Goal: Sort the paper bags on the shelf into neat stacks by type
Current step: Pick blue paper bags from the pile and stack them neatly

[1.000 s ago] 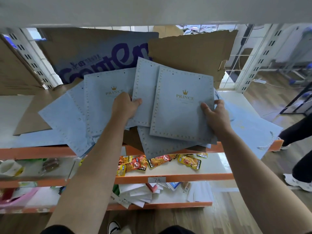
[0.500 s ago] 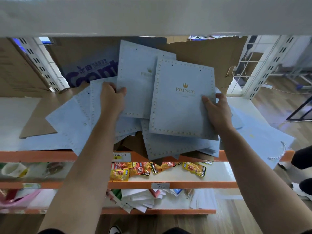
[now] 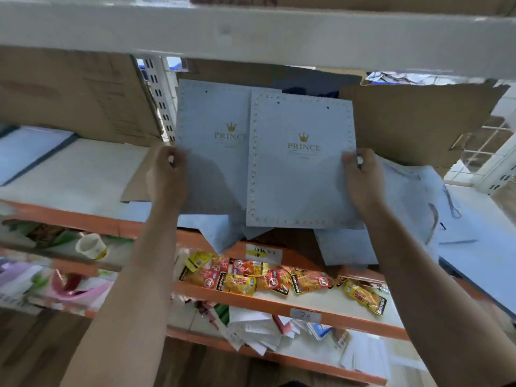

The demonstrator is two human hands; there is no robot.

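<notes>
Presently noted on the orange-edged shelf (image 3: 83,219): front PRINCE bag (image 3: 301,177), pale blue, gold crown print, studded border, lying face up with its lower edge overhanging the shelf front. Taken as reference for every position below.

Left hand (image 3: 167,174): placed well left of the front PRINCE bag, fingers curled and clamped on the left edge of the second PRINCE bag (image 3: 212,163). Second PRINCE bag of the same type, lying just left of the reference and partly tucked beneath it, logo half covered.

Right hand (image 3: 363,177): placed at the right edge of the front PRINCE bag, thumb on top, fingers clamped on that edge.

Below and partly under the reference: more pale blue sheets, fanned and unaligned, corners hanging past the shelf front. Number impossible to tell.

Right of the reference: loose blue bags (image 3: 413,196) with cord handles, rumpled, spread across the shelf.

Behind the reference, to the right: torn brown cardboard sheet (image 3: 405,121), leaning. Behind and far left: large cardboard box (image 3: 69,93).

Below the reference, one level down: snack packets (image 3: 243,283) in red and yellow, scattered along the edge, and a paper cup (image 3: 90,245) on its side, further left. Lower again: white papers (image 3: 259,333), heaped loosely.
</notes>
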